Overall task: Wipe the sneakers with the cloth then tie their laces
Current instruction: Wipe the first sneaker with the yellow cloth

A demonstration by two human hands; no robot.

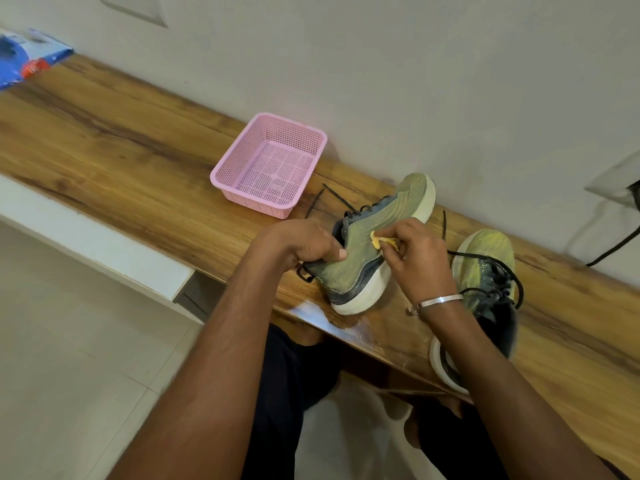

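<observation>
Pink basket (221, 174) w/ nothing inside; left hand (304, 245) grips sneaker (367, 251), right hand (420, 258) pinches cloth (381, 241)

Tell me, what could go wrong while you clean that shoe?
The green knit sneaker with the white sole is tipped on its side near the wooden table's front edge, so it might slip off. Its loose black laces trail untied. The small yellow cloth, only pinched, could drop.

1. The left hand (304, 244) grips the heel collar of a green sneaker (374, 244) tipped on its side on the wooden worktop (121, 140).
2. The right hand (420, 258) pinches a yellow cloth (382, 241) against that sneaker's side.
3. A second sneaker (485, 271) stands just right of the first, laces loose.
4. A pink basket (270, 164) sits left of it, near the wall.
</observation>
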